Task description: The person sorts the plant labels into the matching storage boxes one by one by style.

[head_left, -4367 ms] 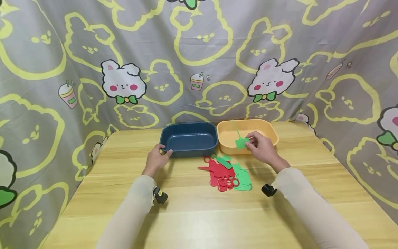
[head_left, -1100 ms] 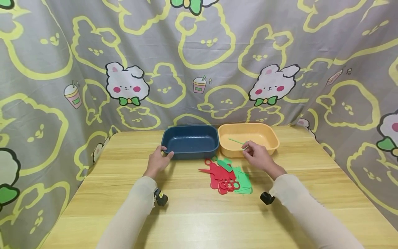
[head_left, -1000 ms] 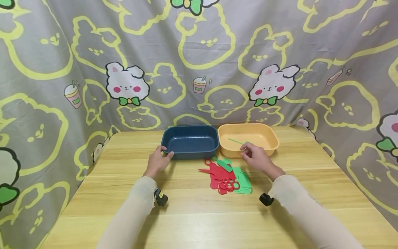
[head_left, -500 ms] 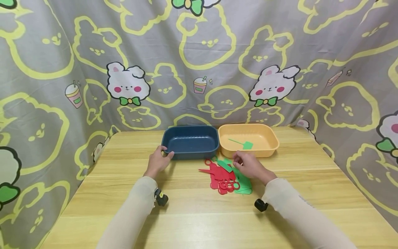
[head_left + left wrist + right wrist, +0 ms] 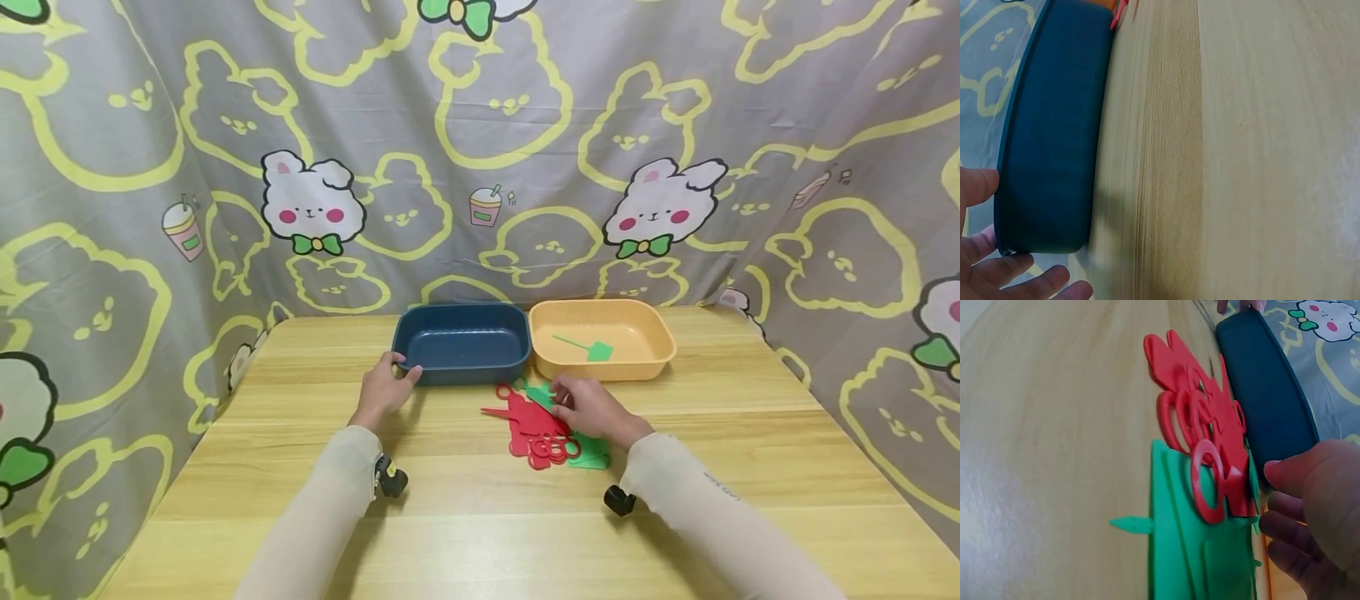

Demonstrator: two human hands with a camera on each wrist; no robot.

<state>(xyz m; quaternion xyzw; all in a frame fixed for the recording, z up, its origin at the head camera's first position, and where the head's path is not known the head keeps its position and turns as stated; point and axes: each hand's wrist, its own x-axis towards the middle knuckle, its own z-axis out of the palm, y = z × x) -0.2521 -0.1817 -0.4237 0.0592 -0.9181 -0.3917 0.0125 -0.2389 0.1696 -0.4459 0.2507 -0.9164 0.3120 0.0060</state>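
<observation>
Grey fabric curtain (image 5: 397, 108), printed in yellow outlines: far side, behind everything.
Pale wood-grain table (image 5: 480, 542): under the whole set.
Navy rectangular tray (image 5: 461, 348), rounded corners: far side, left of its pair.
Pale orange rectangular tray (image 5: 643, 335): just beside it, right.
Flat red tags (image 5: 531, 418), seemingly plastic, looped: heaped on the near side of the trays.
Flat green tags (image 5: 592, 456): heap's right side, overlapping.
Left hand (image 5: 384, 390): grips the navy tray's near left corner, thumb on one side, fingers on the other.
Right hand (image 5: 592, 408): over the heap, thumb and bent fingers slightly parted; no held piece shows, contact cannot be told.
Stemmed green tag (image 5: 599, 352): lies in the orange tray.
Small green tag (image 5: 540, 395): heap's far edge, just left of the right fingertips.
Handling: loops could snag — best pinch one free edge, then lift straight up.
</observation>
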